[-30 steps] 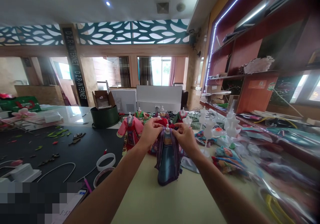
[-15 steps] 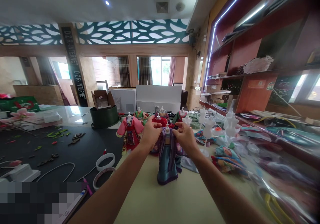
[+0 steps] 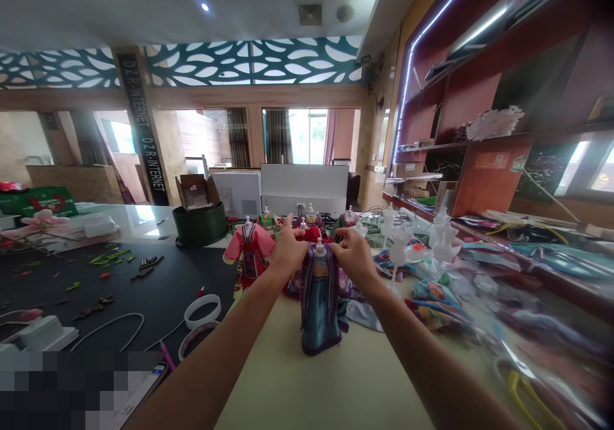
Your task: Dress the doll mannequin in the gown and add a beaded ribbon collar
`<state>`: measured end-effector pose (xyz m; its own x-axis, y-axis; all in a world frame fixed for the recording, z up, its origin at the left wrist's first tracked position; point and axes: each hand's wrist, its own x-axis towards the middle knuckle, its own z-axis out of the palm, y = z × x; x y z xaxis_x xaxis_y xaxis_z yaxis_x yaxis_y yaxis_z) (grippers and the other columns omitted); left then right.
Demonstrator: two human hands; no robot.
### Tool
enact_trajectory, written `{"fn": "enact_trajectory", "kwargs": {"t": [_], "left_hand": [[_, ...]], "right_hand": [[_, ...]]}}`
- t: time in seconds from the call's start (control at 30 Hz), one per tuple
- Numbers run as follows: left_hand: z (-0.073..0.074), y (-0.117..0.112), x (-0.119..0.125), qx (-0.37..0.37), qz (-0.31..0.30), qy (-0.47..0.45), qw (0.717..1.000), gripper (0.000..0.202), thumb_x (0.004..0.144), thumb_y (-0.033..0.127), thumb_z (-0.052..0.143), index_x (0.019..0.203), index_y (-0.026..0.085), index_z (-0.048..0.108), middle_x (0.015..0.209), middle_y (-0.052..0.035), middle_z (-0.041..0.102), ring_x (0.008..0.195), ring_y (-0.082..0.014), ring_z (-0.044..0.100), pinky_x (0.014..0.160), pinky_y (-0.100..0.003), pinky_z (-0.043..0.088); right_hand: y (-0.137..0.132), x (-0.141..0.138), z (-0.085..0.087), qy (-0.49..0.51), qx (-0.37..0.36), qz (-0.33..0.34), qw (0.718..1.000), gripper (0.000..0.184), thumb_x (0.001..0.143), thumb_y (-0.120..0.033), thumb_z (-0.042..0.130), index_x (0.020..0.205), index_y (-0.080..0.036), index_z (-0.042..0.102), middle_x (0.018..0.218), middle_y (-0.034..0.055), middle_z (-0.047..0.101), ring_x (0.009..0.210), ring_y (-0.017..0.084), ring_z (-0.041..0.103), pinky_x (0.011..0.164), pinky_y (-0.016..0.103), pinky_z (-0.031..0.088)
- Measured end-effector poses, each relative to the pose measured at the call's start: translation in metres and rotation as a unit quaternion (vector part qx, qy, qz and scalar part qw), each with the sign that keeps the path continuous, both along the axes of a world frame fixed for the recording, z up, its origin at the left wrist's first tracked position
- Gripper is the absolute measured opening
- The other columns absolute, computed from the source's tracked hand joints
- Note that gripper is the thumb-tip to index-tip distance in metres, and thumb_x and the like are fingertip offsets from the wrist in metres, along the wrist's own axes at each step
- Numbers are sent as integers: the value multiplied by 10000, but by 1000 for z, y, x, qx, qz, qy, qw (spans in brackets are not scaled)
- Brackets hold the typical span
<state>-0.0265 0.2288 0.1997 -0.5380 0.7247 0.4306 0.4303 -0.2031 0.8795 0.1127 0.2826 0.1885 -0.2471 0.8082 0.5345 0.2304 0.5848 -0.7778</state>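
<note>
Directly before me a small mannequin (image 3: pixel 320 246) stands upright, wearing a long blue skirt (image 3: pixel 320 321) under a purple robe (image 3: pixel 307 289) that hangs open at the front. My left hand (image 3: pixel 289 253) pinches the robe at the left shoulder. At the right shoulder, my right hand (image 3: pixel 355 258) has its thumb and fingers closed on the same robe. Close behind on the left is a mannequin in a pink robe (image 3: pixel 249 251). More dressed mannequins, one in a green top (image 3: pixel 267 219), stand farther back, partly hidden by my hands.
Bare white mannequins (image 3: pixel 399 251) and folded colourful clothes (image 3: pixel 439 305) lie to the right, near yellow-handled scissors (image 3: pixel 527 398). Left are tape rolls (image 3: pixel 202 311), a white cable, a power strip (image 3: pixel 48 334) and a dark green round container (image 3: pixel 199 225). A monitor (image 3: pixel 304 183) stands behind.
The purple robe's front edges now hang wider apart over the skirt. Both hands have shifted slightly at the shoulders, still pinching the robe.
</note>
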Motion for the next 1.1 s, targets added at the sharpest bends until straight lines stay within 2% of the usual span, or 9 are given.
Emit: {"fn": "enact_trajectory", "kwargs": {"t": [0.17, 0.33, 0.57, 0.8, 0.93, 1.1], "left_hand": [[-2, 9, -3, 5, 1, 18, 1000, 825, 540, 11, 555, 1321, 169, 342, 943, -78, 651, 746, -169, 599, 614, -229, 431], [1, 11, -5, 8, -2, 35, 999, 819, 550, 13, 553, 1323, 178, 341, 990, -95, 643, 799, -193, 606, 633, -242, 434], [0, 0, -2, -13, -10, 36, 999, 801, 546, 8, 568, 1308, 166, 377, 973, -98, 653, 781, -191, 613, 660, -253, 440], [-4, -10, 1, -12, -18, 33, 999, 734, 599, 54, 589, 1296, 172, 391, 998, -102, 639, 829, -193, 604, 677, -264, 458], [-10, -21, 8, -5, -18, 21, 1000, 662, 671, 123, 592, 1294, 185, 377, 1036, -99, 614, 800, -165, 603, 673, -256, 477], [-29, -42, 21, 22, -37, -48, 998, 604, 739, 191, 563, 1289, 239, 319, 1130, -96, 544, 640, -117, 596, 510, -225, 492]], "right_hand": [[2, 0, 2, -26, 15, -27, 999, 315, 684, -194, 548, 992, -136, 577, 585, -10, 582, 537, 145, 539, 512, 236, 378], [7, -1, 4, -38, 26, -38, 998, 323, 689, -197, 542, 1005, -140, 575, 599, -7, 590, 540, 144, 537, 517, 234, 365], [-1, 4, -2, -47, 30, -20, 998, 296, 681, -181, 534, 970, -148, 587, 585, -7, 593, 537, 149, 539, 500, 234, 349], [-10, 7, -10, -31, 18, 21, 999, 265, 724, -251, 527, 969, -156, 566, 555, -19, 577, 524, 157, 545, 480, 241, 361], [-14, 8, -16, -8, 5, 29, 1000, 276, 721, -248, 530, 982, -161, 543, 561, -25, 571, 511, 155, 542, 480, 247, 382], [-22, 11, -30, 38, -33, 36, 998, 275, 716, -277, 550, 965, -160, 530, 556, -20, 581, 480, 154, 543, 457, 250, 398]]}}
